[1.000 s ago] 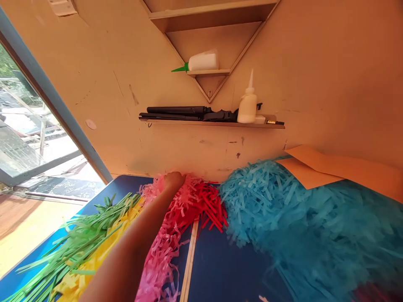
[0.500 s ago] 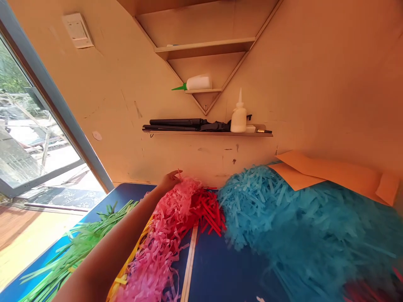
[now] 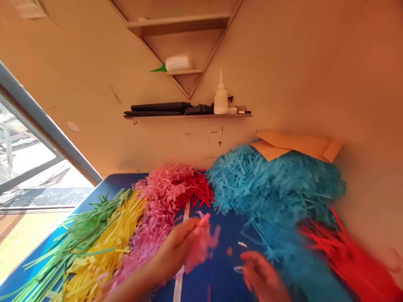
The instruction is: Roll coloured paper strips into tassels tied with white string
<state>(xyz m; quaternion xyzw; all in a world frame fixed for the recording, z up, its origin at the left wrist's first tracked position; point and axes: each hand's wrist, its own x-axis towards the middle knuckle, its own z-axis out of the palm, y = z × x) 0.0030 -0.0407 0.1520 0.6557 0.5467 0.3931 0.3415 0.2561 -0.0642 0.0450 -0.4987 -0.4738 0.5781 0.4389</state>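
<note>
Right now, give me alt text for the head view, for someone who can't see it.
The left hand grips pink strips above a blue table, the right hand nearby. Around them lie green strips, yellow strips and a large blue heap, below a wall shelf.

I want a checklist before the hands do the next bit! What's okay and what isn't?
1. Pink fringe held in the left hand: ok.
2. Right hand free: cannot tell; it's blurred.
3. Blue table free of scraps between the hands: not ok, a white scrap lies there.
4. White bottle upright on its shelf: ok.
5. Green-tipped bottle upright: not ok, it's on its side.
</note>
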